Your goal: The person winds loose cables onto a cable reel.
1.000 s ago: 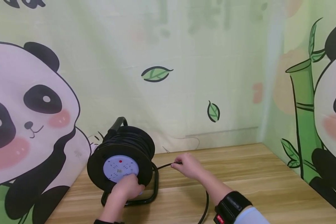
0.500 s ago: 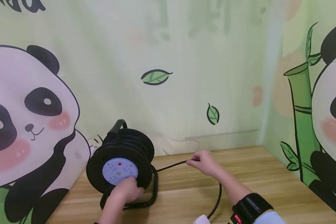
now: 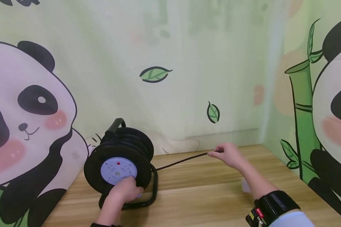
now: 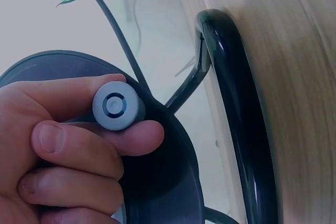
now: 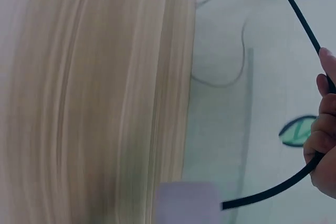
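Observation:
A black cable reel (image 3: pixel 91 170) with a pale socket panel (image 3: pixel 113 171) stands upright on its tubular frame (image 3: pixel 154 189) at the left of the table. At the panel's lower edge, my left hand (image 3: pixel 126 189) grips a round grey knob (image 4: pixel 115 106) between thumb and finger; the left wrist view shows it closely. My right hand (image 3: pixel 228 154) pinches the black cable (image 3: pixel 184 160), which runs taut from the reel. Past that hand the cable curves down to a pale plug (image 5: pixel 189 203), partly behind the right forearm in the head view.
The wooden table (image 3: pixel 199 195) reaches back to a green fabric backdrop (image 3: pixel 182 47) printed with pandas and leaves. The reel's carrying handle (image 3: pixel 116 127) rises at its upper back.
My right hand has moved right and slightly up, away from the reel, drawing out a longer stretch of cable. The plug has shifted right with it. My left hand keeps its grip on the knob.

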Motion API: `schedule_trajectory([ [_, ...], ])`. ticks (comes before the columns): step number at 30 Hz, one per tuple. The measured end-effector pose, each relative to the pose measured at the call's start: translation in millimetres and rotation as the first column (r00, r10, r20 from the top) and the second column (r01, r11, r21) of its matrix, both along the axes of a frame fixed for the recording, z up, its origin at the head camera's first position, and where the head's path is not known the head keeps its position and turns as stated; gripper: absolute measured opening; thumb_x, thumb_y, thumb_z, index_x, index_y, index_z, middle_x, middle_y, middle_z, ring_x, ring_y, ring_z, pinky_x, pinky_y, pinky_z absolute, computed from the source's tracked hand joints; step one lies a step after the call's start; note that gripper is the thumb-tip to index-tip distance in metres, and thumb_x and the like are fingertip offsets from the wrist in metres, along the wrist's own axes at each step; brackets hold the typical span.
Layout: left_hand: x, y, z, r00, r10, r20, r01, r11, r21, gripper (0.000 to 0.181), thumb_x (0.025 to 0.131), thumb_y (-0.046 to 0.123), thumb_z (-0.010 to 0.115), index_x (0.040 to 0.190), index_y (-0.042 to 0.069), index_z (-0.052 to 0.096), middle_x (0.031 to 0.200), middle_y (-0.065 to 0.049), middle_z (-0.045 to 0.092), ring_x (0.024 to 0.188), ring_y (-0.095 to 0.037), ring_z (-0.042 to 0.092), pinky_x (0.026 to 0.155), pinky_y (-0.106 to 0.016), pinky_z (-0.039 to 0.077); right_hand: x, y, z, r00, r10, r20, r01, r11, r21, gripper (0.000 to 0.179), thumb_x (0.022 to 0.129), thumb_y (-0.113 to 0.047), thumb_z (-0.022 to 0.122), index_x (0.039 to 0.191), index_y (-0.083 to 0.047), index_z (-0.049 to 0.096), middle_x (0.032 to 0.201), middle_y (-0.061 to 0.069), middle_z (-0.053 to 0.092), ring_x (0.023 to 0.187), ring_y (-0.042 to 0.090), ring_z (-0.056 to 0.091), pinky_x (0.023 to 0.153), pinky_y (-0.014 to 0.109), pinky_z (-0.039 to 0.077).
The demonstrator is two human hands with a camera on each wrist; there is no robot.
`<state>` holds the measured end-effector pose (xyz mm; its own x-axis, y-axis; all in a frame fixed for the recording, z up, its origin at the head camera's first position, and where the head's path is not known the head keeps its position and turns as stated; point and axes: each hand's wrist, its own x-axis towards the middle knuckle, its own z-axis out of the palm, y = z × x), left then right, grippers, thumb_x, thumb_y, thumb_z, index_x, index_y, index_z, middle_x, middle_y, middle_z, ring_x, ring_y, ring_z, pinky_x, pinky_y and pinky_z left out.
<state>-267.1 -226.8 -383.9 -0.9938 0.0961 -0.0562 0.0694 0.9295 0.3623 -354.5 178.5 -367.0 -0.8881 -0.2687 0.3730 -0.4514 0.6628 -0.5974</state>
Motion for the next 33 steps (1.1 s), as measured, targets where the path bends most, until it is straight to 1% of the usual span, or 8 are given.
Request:
schedule_trajectory([
  [4,0.8,-0.8,3.3,1.0,0.01,0.003,-0.01,1.0,0.004,0.038,0.084,0.029,0.066,0.102,-0.005,0.063,0.1,-0.013,0.063,0.087,-0.025,0.056,0.083,-0.05,0.046,1.1,25,8.3,0.995,-0.062,-0.072,0.064,0.998,0.021,0.049,0.083,-0.049,0.07,0.06,-0.015,0.043,0.054,-0.006,0.032,0.05,0.013,0.031,0.048,0.03,0.03],
  [6,1.3,-0.5,3.6,1.0,0.012,0.002,-0.012,1.0,-0.001,0.038,0.084,0.029,0.066,0.102,-0.004,0.063,0.1,-0.013,0.063,0.087,-0.025,0.056,0.082,-0.049,0.046,4.2,40,9.7,0.992,-0.09,-0.091,0.093,0.995,0.028,0.052,0.083,-0.051,0.07,0.06,-0.015,0.039,0.054,-0.006,0.029,0.05,0.014,0.03,0.048,0.03,0.029],
  [8,1.6,0.2,3.5,1.0,0.01,-0.002,-0.01,1.0,-0.002,0.037,0.084,0.03,0.066,0.101,-0.004,0.063,0.099,-0.012,0.063,0.086,-0.025,0.056,0.082,-0.049,0.046,7.6,54,9.6,0.985,-0.136,-0.107,0.143,0.988,0.06,0.055,0.082,-0.057,0.067,0.061,-0.015,0.038,0.055,-0.004,0.03,0.05,0.015,0.03,0.048,0.031,0.028],
  [13,0.1,0.8,1.8,1.0,0.004,-0.002,-0.004,1.0,0.003,0.036,0.084,0.03,0.067,0.099,-0.003,0.063,0.098,-0.011,0.063,0.086,-0.024,0.056,0.082,-0.049,0.046,11.7,73,5.1,0.965,-0.222,-0.137,0.242,0.959,0.15,0.056,0.081,-0.068,0.059,0.064,-0.016,0.047,0.057,-0.002,0.039,0.053,0.016,0.037,0.049,0.032,0.029],
  [18,-0.7,0.3,0.4,1.0,0.011,0.01,-0.011,1.0,0.002,0.039,0.085,0.03,0.066,0.103,-0.005,0.063,0.101,-0.014,0.063,0.089,-0.026,0.056,0.083,-0.05,0.046,10.4,73,4.4,0.962,-0.235,-0.142,0.257,0.953,0.162,0.054,0.08,-0.069,0.058,0.066,-0.017,0.053,0.059,-0.002,0.045,0.055,0.016,0.04,0.05,0.032,0.031],
  [24,-0.3,1.2,2.1,1.0,0.017,0.007,-0.017,1.0,0.004,0.04,0.085,0.03,0.065,0.104,-0.005,0.062,0.101,-0.014,0.063,0.088,-0.026,0.056,0.083,-0.05,0.046,10.6,71,7.0,0.959,-0.245,-0.144,0.268,0.949,0.169,0.053,0.081,-0.069,0.059,0.068,-0.017,0.056,0.061,-0.002,0.048,0.056,0.017,0.041,0.051,0.033,0.032],
  [30,0.4,1.1,2.9,1.0,0.022,0.005,-0.022,1.0,0.0,0.039,0.085,0.03,0.066,0.101,-0.005,0.062,0.098,-0.013,0.063,0.085,-0.025,0.056,0.082,-0.049,0.046,10.2,72,6.8,0.961,-0.233,-0.147,0.257,0.951,0.17,0.053,0.08,-0.07,0.058,0.069,-0.018,0.057,0.061,-0.002,0.049,0.057,0.017,0.042,0.051,0.033,0.033],
  [33,0.4,-0.2,2.2,1.0,0.028,0.009,-0.028,1.0,-0.001,0.041,0.084,0.03,0.067,0.104,-0.006,0.062,0.102,-0.015,0.063,0.089,-0.026,0.056,0.084,-0.05,0.046,9.2,71,5.9,0.962,-0.226,-0.152,0.251,0.953,0.172,0.053,0.08,-0.07,0.058,0.069,-0.018,0.057,0.061,-0.002,0.048,0.056,0.017,0.042,0.051,0.033,0.033],
])
